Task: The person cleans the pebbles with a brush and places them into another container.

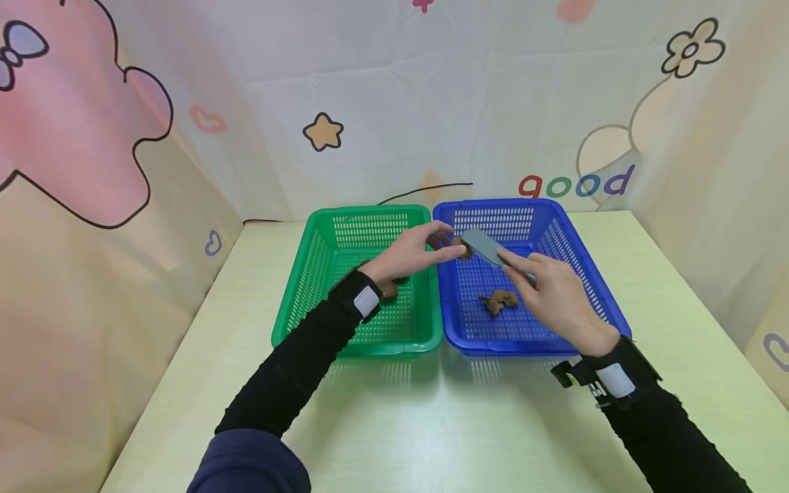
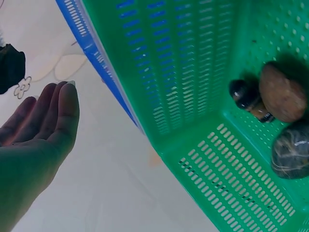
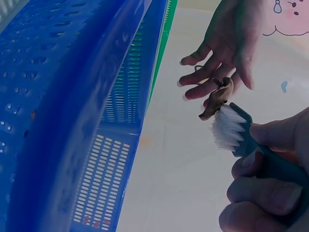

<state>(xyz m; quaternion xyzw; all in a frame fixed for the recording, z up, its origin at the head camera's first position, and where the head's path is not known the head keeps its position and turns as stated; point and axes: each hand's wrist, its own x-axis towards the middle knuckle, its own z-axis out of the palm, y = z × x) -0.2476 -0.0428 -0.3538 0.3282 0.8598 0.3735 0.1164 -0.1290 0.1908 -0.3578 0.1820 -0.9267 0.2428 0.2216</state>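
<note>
My left hand [image 1: 416, 250] reaches over the shared edge of the two baskets. At its thumb tip it holds a small brown, crinkled piece [image 3: 221, 99], whose exact kind I cannot tell; the other fingers are spread. My right hand [image 1: 557, 294] grips a teal-handled brush [image 3: 245, 133]. The brush's white bristles [image 3: 228, 128] touch the lower part of the brown piece. Below the right hand, other brown pieces [image 1: 499, 300] lie in the blue basket [image 1: 493, 346]. In the left wrist view, only fingers of the left hand [image 2: 43, 130] show, with a dark object beyond them.
The green basket [image 1: 357, 349] stands left of the blue one, side by side on a pale table [image 1: 431, 424]. Several smooth stones [image 2: 282, 92] lie inside it, partly hidden by the left wrist in the head view. A printed curtain [image 1: 401, 89] hangs behind the table.
</note>
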